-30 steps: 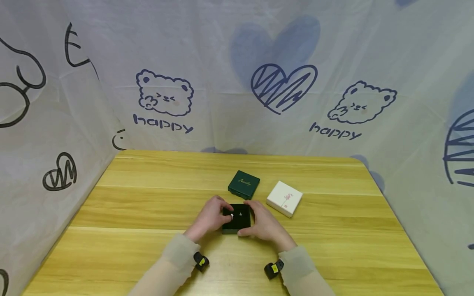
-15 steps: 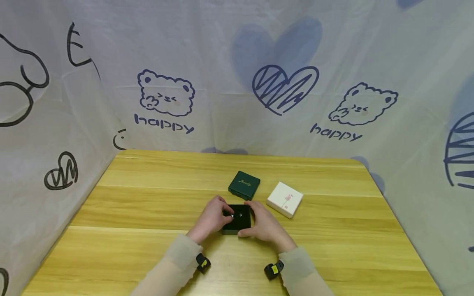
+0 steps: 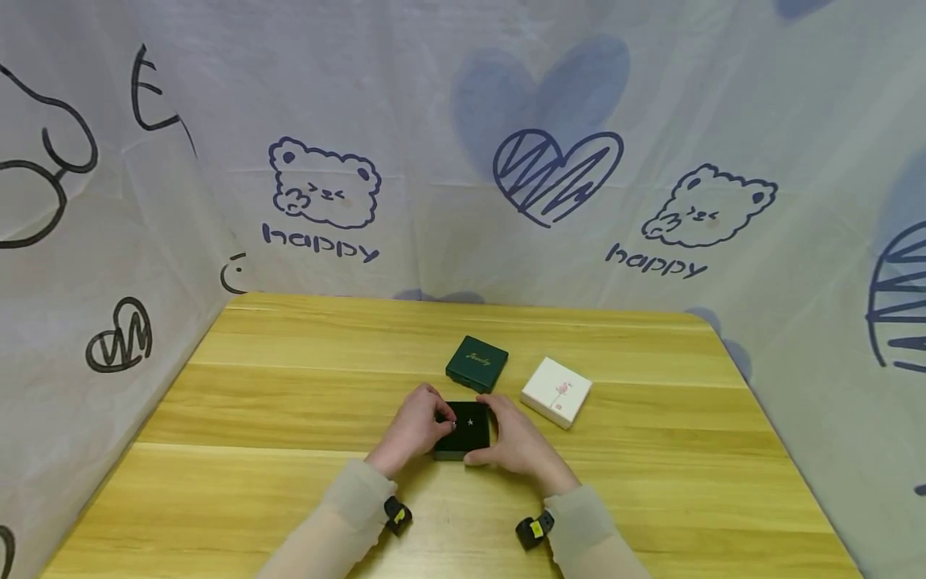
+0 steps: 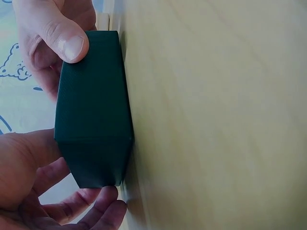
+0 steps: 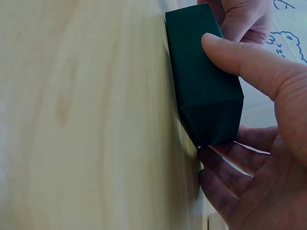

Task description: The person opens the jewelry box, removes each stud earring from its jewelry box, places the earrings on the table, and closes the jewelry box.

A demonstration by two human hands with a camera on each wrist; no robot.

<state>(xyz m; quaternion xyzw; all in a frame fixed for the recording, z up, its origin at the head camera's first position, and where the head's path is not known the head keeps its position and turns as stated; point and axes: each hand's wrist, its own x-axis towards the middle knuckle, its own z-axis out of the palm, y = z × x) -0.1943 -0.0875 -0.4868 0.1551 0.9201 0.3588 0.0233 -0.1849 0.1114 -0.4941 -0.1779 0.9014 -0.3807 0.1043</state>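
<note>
In the head view an open dark green jewelry box point(image 3: 463, 442) with a black lining sits at the middle of the table. One small silver star-shaped stud earring point(image 3: 470, 422) rests on the lining. My left hand point(image 3: 414, 430) reaches over the box's left side, its thumb and index finger pinching a second tiny silver earring point(image 3: 454, 424) close over the lining, mostly hidden by the fingertips. My right hand point(image 3: 512, 434) grips the box from the right, thumb on the near wall and fingers around the far corner. Both wrist views show the box's green outer walls point(image 4: 96, 96).
Behind the box lies its green lid point(image 3: 477, 363) with gold lettering. A white box point(image 3: 556, 391) with a pink flower print stands to the right of the lid. The wooden table point(image 3: 289, 386) ends at a printed cloth backdrop point(image 3: 434, 217).
The left index finger and thumb have closed together over the left earring, which shows less now. The right hand and the box have stayed in place.
</note>
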